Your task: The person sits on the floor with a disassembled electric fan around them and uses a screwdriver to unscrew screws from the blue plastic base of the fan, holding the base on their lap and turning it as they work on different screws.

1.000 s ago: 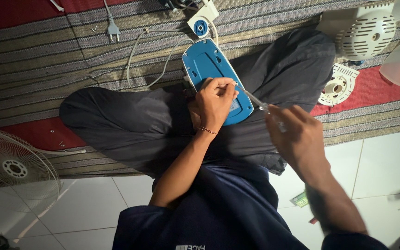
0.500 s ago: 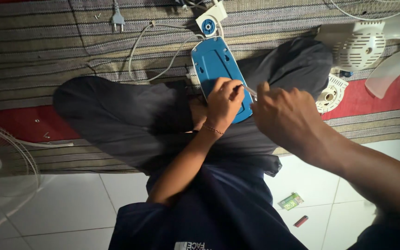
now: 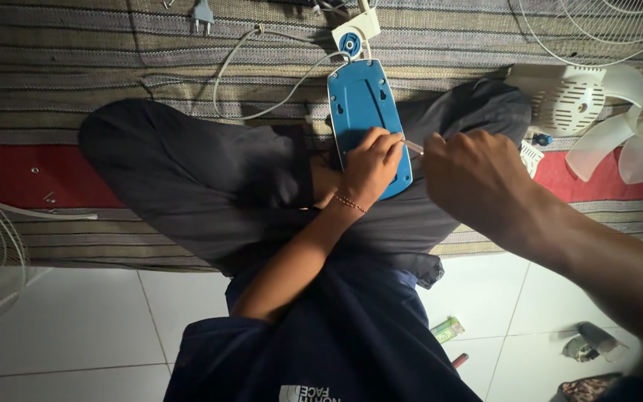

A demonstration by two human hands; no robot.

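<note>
- Blue plastic plate lies on the crossed legs, mid-scene, with its white cord trailing to the far striped mat
- Left hand rests on the plate's near end, fingers curled together; whether they pinch anything cannot be told
- Right hand, just right of it, is clenched around a thin metal tool
- Step, likely: working the tip at the plate's right edge
- Next calls for a steady plate and a seated tip
</note>
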